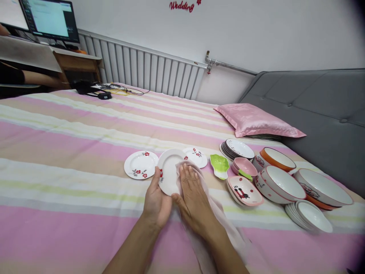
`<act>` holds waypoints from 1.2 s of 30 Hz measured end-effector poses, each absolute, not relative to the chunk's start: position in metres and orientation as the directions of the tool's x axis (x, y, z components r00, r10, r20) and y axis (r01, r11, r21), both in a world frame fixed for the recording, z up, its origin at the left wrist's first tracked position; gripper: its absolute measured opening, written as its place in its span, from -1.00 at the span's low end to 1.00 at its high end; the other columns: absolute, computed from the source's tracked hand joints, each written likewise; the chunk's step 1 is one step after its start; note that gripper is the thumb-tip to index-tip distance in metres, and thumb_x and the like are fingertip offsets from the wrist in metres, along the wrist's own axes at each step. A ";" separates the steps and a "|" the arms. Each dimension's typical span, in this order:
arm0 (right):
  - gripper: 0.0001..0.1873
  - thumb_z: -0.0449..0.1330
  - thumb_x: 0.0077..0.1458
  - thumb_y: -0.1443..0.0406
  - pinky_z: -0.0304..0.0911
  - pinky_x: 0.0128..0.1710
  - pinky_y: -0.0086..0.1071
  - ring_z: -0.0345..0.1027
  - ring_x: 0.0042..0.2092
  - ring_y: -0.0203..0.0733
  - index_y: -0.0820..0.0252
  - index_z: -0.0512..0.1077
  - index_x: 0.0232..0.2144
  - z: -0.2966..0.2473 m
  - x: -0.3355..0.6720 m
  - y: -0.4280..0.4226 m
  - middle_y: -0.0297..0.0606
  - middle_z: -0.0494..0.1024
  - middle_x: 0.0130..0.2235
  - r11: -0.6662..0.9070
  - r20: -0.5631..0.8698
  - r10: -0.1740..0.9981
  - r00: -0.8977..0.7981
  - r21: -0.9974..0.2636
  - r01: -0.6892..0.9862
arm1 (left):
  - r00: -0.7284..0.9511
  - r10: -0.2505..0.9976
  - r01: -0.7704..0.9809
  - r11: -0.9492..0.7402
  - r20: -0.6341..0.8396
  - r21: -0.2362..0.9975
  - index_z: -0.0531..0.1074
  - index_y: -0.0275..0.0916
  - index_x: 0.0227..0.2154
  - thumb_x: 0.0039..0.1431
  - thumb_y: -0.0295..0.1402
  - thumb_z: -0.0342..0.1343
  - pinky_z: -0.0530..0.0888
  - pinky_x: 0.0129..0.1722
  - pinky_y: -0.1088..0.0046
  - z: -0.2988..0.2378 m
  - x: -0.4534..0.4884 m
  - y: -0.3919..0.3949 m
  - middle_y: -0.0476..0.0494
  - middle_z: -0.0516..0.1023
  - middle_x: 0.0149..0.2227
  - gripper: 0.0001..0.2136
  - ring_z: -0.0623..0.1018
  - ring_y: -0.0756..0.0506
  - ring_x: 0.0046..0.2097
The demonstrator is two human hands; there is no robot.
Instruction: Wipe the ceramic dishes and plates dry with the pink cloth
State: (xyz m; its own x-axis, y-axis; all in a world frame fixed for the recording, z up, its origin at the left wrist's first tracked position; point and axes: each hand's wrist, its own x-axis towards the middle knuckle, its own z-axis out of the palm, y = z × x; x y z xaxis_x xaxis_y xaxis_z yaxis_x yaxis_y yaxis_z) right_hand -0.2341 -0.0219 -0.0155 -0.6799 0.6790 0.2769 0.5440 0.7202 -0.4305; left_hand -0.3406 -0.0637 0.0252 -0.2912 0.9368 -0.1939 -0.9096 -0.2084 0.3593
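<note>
My left hand (156, 201) grips the near left rim of a small white plate (170, 167) with a red flower mark, holding it tilted above the striped bed. Fingers flat, my right hand (194, 198) presses a pale pink cloth (225, 224) against the plate's face. The cloth trails back under my right forearm. Two more white plates with red flowers lie flat on the bed, one to the left (140, 164) and one behind to the right (196, 156).
Right of the plates lie a green leaf dish (219, 166), pink dishes (244, 190), a plate stack (238, 149), several orange-rimmed bowls (281, 183) and stacked white saucers (309, 216). A pink pillow (256, 121) rests by the grey headboard (322, 110). A monitor (51, 19) sits far left.
</note>
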 end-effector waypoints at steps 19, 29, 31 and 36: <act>-0.40 -0.21 0.24 0.06 -0.42 0.27 -0.16 -0.50 0.30 -0.25 0.02 -0.28 0.25 0.017 -0.230 -0.039 -0.46 -0.32 0.30 0.675 0.102 0.447 -0.889 -0.690 0.261 | -0.158 0.930 -0.952 -0.053 -0.332 0.303 0.47 -0.38 -0.28 0.19 -0.13 -0.10 0.37 0.01 0.25 0.025 -0.343 -0.066 -0.26 0.58 -0.30 -0.60 0.53 -0.18 -0.12; -0.28 -0.28 0.19 -0.03 -0.48 0.26 -0.08 -0.64 0.30 -0.12 0.15 -0.41 0.26 0.001 -0.237 -0.039 -0.34 -0.49 0.30 0.776 0.291 0.561 -0.775 -0.511 0.369 | -0.074 0.963 -0.968 -0.007 -0.260 0.250 0.37 -0.18 -0.03 0.25 -0.18 -0.17 0.00 0.22 0.39 0.016 -0.320 -0.068 -0.01 0.45 0.03 -0.64 0.32 -0.02 0.13; -0.25 -0.34 0.16 -0.07 -0.49 0.25 -0.05 -0.64 0.29 -0.08 0.17 -0.40 0.26 -0.001 -0.237 -0.037 -0.31 -0.50 0.30 0.779 0.349 0.588 -0.730 -0.486 0.395 | -0.027 0.978 -0.961 0.032 -0.207 0.275 0.34 -0.15 0.02 0.24 -0.17 -0.16 -0.05 0.23 0.39 0.013 -0.318 -0.070 0.03 0.37 0.10 -0.63 0.22 -0.02 0.19; -0.18 -0.45 0.10 -0.13 -0.48 0.24 -0.01 -0.63 0.30 -0.03 0.21 -0.38 0.26 -0.004 -0.238 -0.033 -0.25 -0.45 0.31 0.777 0.459 0.629 -0.627 -0.402 0.485 | 0.040 0.978 -0.934 0.109 -0.203 0.340 0.30 -0.14 0.06 0.15 -0.08 -0.04 -0.05 0.24 0.35 0.012 -0.314 -0.073 0.02 0.26 0.17 -0.55 0.07 -0.09 0.26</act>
